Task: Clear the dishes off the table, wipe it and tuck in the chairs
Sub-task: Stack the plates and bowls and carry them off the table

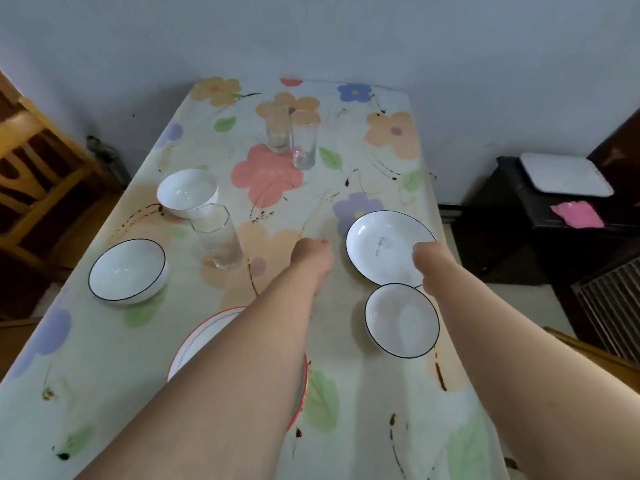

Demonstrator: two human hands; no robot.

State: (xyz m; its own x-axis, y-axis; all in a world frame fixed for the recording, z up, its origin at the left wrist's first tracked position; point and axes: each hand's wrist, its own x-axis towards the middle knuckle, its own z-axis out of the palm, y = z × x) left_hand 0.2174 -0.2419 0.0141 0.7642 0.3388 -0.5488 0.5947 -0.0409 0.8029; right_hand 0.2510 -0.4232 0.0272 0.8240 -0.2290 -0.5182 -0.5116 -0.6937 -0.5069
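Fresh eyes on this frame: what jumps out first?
Two bare forearms reach over a flowered tablecloth, right hand at the rim of a black-rimmed plate, left hand beside it. An octagonal glass stands left of them; brown stains streak the cloth.

- A bare strip of cloth runs up the middle of the table [104,393], between the octagonal glass [216,237] and the large plate [384,247]; the left hand [313,254] occupies it.
- Far centre is blocked by the left tall glass [277,129] and the right tall glass [304,140], just beside each other.
- Left side: the white bowl [187,192] stands just beside the octagonal glass. The dark-rimmed bowl [128,270] sits apart, with open cloth between.
- Right edge: the rims of the large plate and small bowl [401,320] meet, leaving no gap.
- Near centre: red-rimmed plate [194,344]. The near left corner is bare.
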